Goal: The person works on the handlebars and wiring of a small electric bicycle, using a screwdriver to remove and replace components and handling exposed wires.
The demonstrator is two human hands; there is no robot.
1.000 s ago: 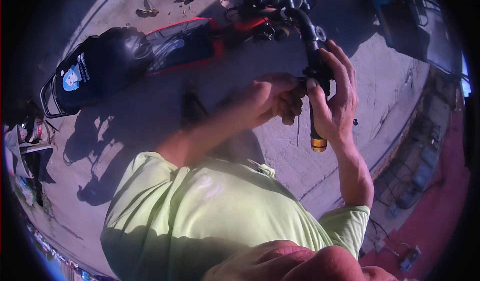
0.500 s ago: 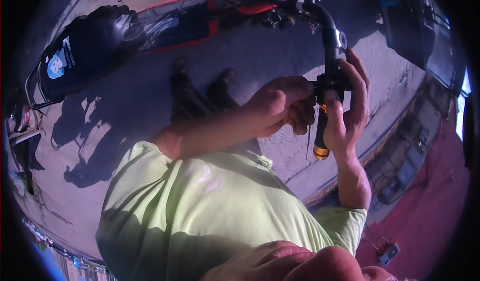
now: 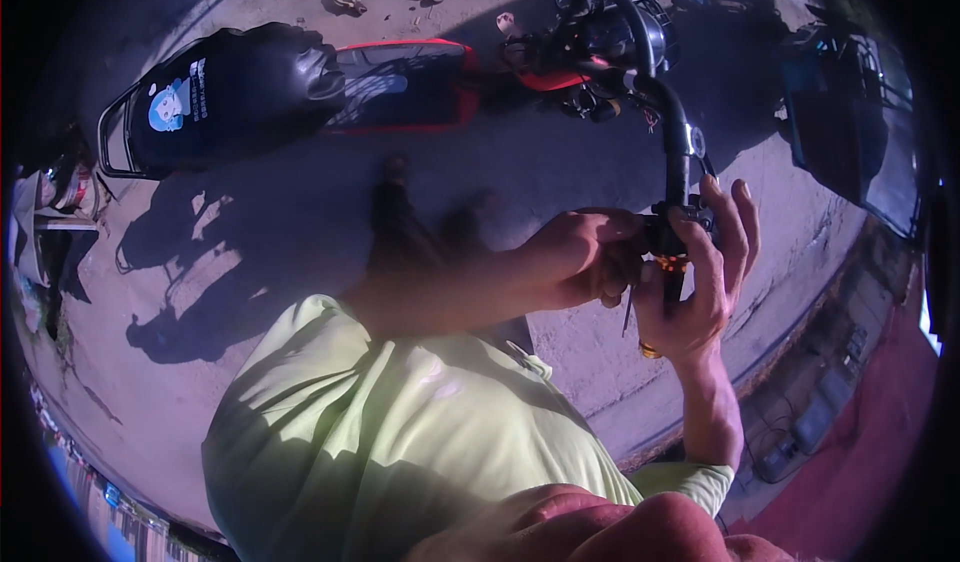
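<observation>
A black handlebar [image 3: 676, 147] with a dark control housing [image 3: 692, 220] runs down toward me from an electric bike. My left hand [image 3: 575, 260] is closed at the left side of the housing, with its fingers curled. From beneath those fingers a thin metal rod [image 3: 628, 317] points down. My right hand [image 3: 700, 277] wraps the housing and bar from the right, thumb on the near side and fingers beyond. Between thumb and fingers an orange-gold ring [image 3: 670, 261] shows. The gold end [image 3: 650, 350] of the grip peeks out below my right hand, which hides most of the grip.
The bike's black seat [image 3: 240, 92] and red-edged footboard [image 3: 405, 87] lie across the upper left. A dark vehicle or cart [image 3: 850, 122] stands at the upper right. Boxes and cables [image 3: 825, 417] lie beside a red surface [image 3: 850, 492] at the right.
The whole view has shifted, so bike and hands sit lower in it. My right thumb has moved down along the bar, and the hand covers more of the grip. My left hand stays at the housing.
</observation>
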